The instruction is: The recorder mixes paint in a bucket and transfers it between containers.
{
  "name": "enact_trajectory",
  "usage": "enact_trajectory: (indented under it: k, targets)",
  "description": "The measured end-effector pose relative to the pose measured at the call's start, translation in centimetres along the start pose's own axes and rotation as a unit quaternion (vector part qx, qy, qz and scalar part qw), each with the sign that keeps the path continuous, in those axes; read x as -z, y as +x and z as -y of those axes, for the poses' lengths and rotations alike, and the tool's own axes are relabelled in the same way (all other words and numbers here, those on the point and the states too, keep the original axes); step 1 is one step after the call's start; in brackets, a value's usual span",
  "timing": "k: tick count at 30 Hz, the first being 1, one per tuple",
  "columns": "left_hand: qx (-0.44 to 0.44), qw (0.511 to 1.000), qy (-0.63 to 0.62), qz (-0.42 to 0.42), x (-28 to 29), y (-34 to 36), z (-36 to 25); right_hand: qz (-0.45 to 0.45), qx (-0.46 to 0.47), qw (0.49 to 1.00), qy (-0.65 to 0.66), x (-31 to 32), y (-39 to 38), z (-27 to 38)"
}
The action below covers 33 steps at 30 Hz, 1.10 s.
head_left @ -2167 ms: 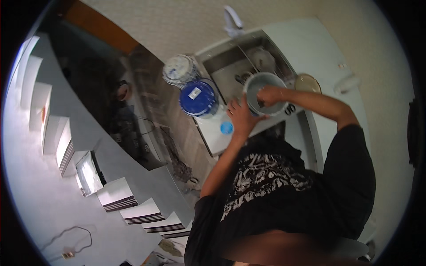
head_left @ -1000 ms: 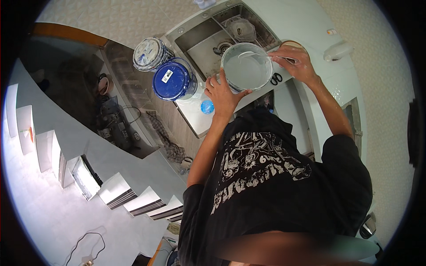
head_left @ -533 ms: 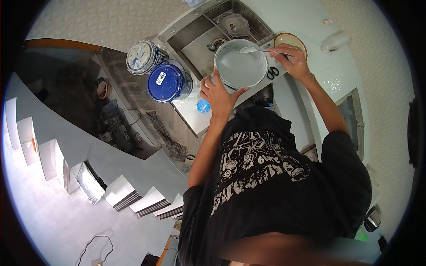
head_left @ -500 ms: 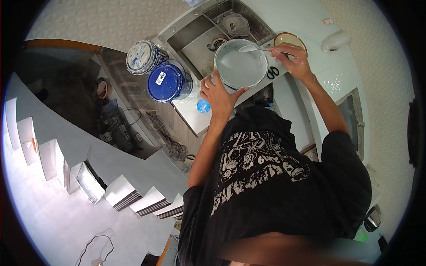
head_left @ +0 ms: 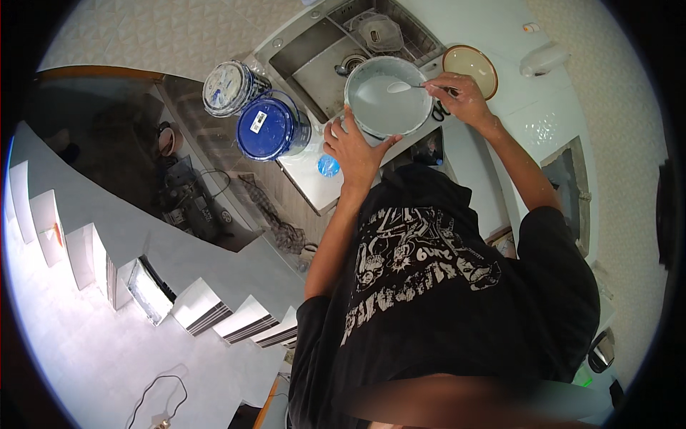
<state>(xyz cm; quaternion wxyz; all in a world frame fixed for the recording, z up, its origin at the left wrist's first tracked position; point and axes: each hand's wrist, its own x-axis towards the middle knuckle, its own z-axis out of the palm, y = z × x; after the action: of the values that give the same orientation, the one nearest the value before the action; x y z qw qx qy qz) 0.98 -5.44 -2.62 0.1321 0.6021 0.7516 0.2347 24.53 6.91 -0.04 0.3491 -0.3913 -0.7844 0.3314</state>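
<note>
A round bucket with pale whitish-grey liquid in it stands at the counter edge in front of the sink. My left hand steadies it from the near left, thumb and fingers spread around its side. In the fingers of my right hand is a metal spoon, held by its handle. The spoon's bowl hangs over the liquid, apparently above the surface, with something whitish on it. Black-handled scissors lie beside the bucket, partly covered by my right hand.
A blue-lidded pail and a paint-smeared pail stand left of the bucket. The sink holds a clear plastic container. A brown-rimmed plate and a whitish bottle are on the right. A blue disc lies near my left wrist.
My right hand has shifted slightly left, and the spoon's bowl has dropped a little toward the near side over the bucket. More of the plate shows; the scissors are more covered.
</note>
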Motion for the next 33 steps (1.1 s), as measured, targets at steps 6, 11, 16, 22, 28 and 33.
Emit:
enact_trajectory:
  k: [6, 11, 16, 22, 28, 33]
  targets:
    - [0.007, 1.0, 0.025, -0.017, -0.2, 0.1, 0.1, -0.009, 0.007, 0.998, 0.069, 1.9, 0.8, 5.3]
    - [0.002, 1.0, 0.004, -0.011, -0.4, 0.2, -0.3, 0.003, 0.048, 0.999, -0.019, -0.5, -0.5, 0.7]
    - [-0.001, 1.0, 0.003, -0.006, -0.1, 0.3, -0.1, -0.014, 0.068, 0.996, -0.056, -0.2, 0.1, 1.1]
    - [0.016, 1.0, -0.007, 0.023, 0.3, 0.3, -0.4, 0.005, -0.061, 0.995, 0.081, 0.2, 0.2, -0.3]
    - [0.012, 0.999, -0.007, 0.039, 0.5, 0.3, -0.5, 0.006, -0.041, 0.999, -0.026, 0.7, 0.7, -0.8]
    - [0.002, 0.999, -0.01, 0.046, 0.5, -0.2, -0.5, 0.023, -0.113, 0.993, 0.039, 0.2, 1.4, -1.4]
